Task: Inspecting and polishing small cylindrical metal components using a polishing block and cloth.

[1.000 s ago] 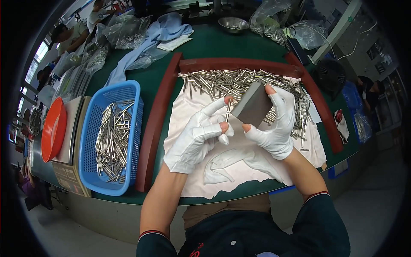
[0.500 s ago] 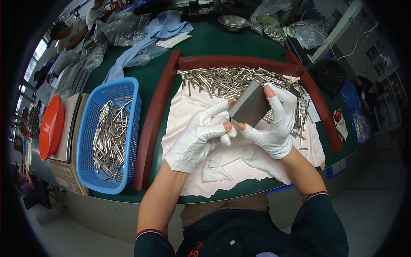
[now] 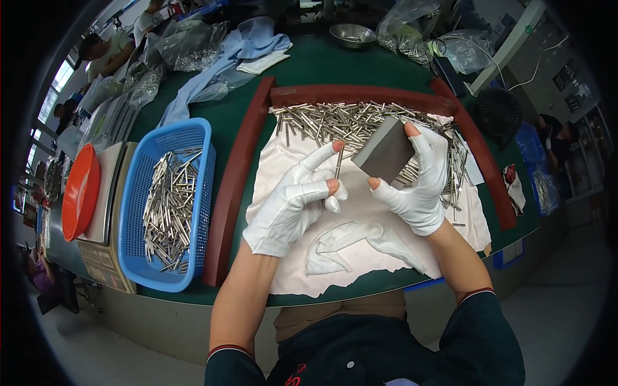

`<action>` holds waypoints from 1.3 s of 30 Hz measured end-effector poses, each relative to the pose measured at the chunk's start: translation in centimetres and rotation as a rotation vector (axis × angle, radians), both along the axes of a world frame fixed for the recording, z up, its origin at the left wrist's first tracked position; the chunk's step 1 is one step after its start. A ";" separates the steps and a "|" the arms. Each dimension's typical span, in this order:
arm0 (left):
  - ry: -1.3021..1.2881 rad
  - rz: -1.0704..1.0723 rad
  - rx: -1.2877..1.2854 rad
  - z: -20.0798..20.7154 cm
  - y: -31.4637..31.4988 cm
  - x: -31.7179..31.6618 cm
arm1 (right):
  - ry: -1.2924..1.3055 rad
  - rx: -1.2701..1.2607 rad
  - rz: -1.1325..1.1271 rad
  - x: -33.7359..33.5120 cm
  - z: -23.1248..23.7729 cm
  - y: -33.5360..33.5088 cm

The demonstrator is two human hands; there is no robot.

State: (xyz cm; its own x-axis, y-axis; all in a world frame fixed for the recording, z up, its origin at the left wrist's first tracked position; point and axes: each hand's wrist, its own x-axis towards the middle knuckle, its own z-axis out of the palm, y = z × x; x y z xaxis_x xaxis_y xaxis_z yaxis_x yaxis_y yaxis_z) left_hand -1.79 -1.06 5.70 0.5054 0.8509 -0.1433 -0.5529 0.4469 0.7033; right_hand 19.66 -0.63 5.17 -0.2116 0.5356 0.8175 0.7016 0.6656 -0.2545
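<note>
Above the white cloth (image 3: 386, 257) on the green bench (image 3: 322, 64), the right hand (image 3: 415, 186) has its fingers clamped on a grey block (image 3: 384, 150). The left hand (image 3: 293, 202) pinches a thin metal pin (image 3: 338, 168) upright just beside the block. Behind the block lies a heap of metal pins (image 3: 335, 121); left of the cloth stands a blue basket (image 3: 135, 219) of pins.

Both bare forearms came up from the bottom edge, white fingerless-tip gloved left hand (image 3: 293, 206) half curled with index finger stretched out, and white-gloved right hand (image 3: 415, 183) raised just beside it, thumb and fingers spread in a pinch.
</note>
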 end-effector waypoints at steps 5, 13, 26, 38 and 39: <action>0.013 -0.017 -0.023 0.3 -0.1 0.1 | -0.004 -0.015 0.023 -0.3 0.2 -0.1; 0.036 -0.087 0.050 -0.8 0.0 -0.1 | -0.038 0.009 0.056 -0.5 0.3 -0.2; 0.067 -0.100 -0.031 0.1 -0.5 0.6 | -0.029 0.072 0.045 -1.3 0.6 -0.2; -0.071 -0.049 -0.016 0.0 -0.2 0.4 | 0.071 -0.018 -0.001 0.1 0.4 -0.1; -0.066 -0.058 -0.018 -0.1 -0.2 0.4 | 0.071 -0.025 0.012 0.1 0.5 -0.1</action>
State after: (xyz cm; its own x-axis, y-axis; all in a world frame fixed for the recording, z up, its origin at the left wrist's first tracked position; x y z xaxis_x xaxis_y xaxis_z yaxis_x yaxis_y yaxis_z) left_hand -1.35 -1.30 5.62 0.5623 0.8178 -0.1226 -0.5711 0.4912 0.6577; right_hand 19.75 -0.75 5.63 -0.1607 0.5541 0.8168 0.6730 0.6669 -0.3200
